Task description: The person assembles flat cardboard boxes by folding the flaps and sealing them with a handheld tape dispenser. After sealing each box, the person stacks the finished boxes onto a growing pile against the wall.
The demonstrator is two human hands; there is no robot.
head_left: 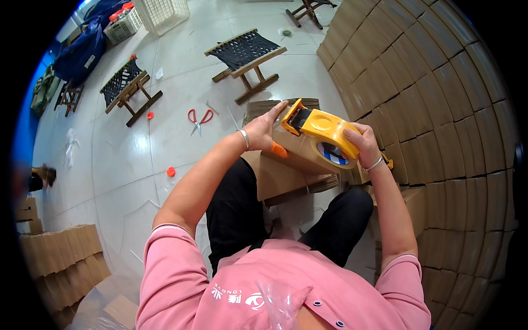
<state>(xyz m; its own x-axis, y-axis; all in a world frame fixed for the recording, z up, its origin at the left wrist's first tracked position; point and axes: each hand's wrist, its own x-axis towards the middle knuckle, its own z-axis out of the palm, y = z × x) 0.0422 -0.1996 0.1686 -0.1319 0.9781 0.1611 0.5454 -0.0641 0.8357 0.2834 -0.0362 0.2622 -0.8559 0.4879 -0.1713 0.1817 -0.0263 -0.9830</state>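
Observation:
My right hand (363,144) is closed round a yellow tape dispenser (329,125) with a roll of clear tape in it. Its orange cutter end points toward my left hand (261,131). That hand lies with fingers stretched out and apart at the left side of a brown cardboard box (297,148), its fingertips close to the cutter. An orange finger cover (279,149) sits on one of its digits. The box is in front of my knees, with flattened cardboard (272,187) under and around it. The dispenser hides part of the box top.
Red-handled scissors (198,120) lie on the tiled floor left of the box. Folding stools (246,52) stand ahead. A tall wall of stacked cardboard (423,93) rises on the right; more cardboard stacks (69,253) stand at lower left. A white crate (162,14) is far off.

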